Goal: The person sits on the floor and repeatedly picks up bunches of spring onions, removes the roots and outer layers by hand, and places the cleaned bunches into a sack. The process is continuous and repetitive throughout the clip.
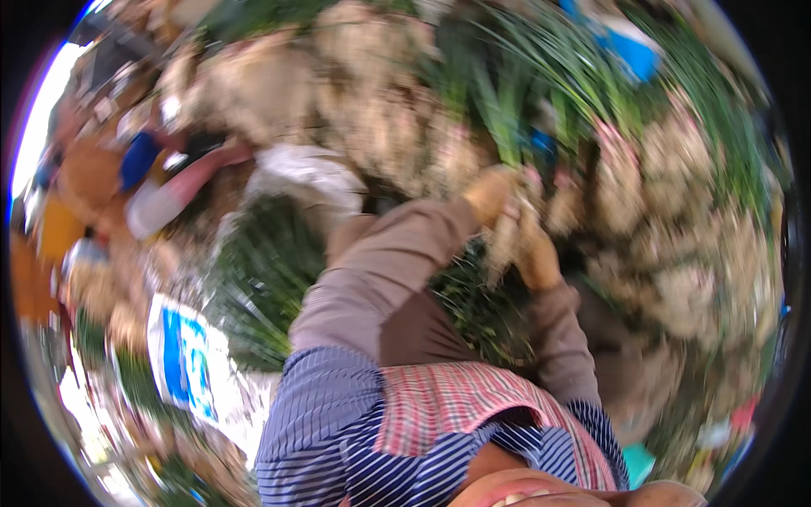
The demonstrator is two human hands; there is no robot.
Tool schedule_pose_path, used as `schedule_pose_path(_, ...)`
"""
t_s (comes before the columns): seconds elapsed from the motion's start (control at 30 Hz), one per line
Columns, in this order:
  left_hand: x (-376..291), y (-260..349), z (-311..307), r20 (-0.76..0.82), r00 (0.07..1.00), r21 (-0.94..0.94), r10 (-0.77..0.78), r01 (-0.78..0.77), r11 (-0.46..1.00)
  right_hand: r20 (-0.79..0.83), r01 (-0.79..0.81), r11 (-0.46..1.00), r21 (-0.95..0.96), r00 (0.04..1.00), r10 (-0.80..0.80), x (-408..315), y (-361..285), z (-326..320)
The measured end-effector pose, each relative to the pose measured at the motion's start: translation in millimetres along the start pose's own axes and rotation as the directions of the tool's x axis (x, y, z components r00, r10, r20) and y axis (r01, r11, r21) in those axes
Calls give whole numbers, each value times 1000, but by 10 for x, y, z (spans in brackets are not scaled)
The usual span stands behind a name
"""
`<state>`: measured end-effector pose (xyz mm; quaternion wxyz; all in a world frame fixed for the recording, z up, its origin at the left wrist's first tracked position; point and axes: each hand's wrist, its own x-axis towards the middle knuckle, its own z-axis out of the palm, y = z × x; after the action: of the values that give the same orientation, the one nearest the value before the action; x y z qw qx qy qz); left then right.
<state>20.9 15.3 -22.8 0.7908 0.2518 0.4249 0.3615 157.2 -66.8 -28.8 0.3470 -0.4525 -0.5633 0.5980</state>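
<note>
My left hand (493, 195) grips a bunch of scallions (505, 237) just above its pale, hairy roots. The bunch's green leaves point away from me, while its root end hangs between my hands. On the other side, my right hand (537, 258) closes around the lower, root part of the same bunch. Motion blur hides the exact finger positions. Right beside it lies another scallion bunch (565, 206), and a bigger one with pinkish stems (616, 180) rests farther right. Loose green trimmings (478, 304) lie below my hands.
Big heaps of rooted scallions (374, 95) spread ahead. To my left are a clear plastic bag of greens (266, 272), a white sack (310, 174) and a blue-and-white printed sack (190, 361). Another person's arm (190, 184) reaches in at far left. Scallion roots (690, 298) pile up at right.
</note>
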Motion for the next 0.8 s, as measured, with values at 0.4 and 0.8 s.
schedule_pose_path(0.4,80,117,-42,18,980,-34,199,-198,980,-65,-32,-86,-996,912,406,58,-261,-808)
schedule_pose_path(0.8,-54,329,61,201,978,-272,64,-7,962,-293,-295,19,-955,936,-195,1174,-1152,-1379)
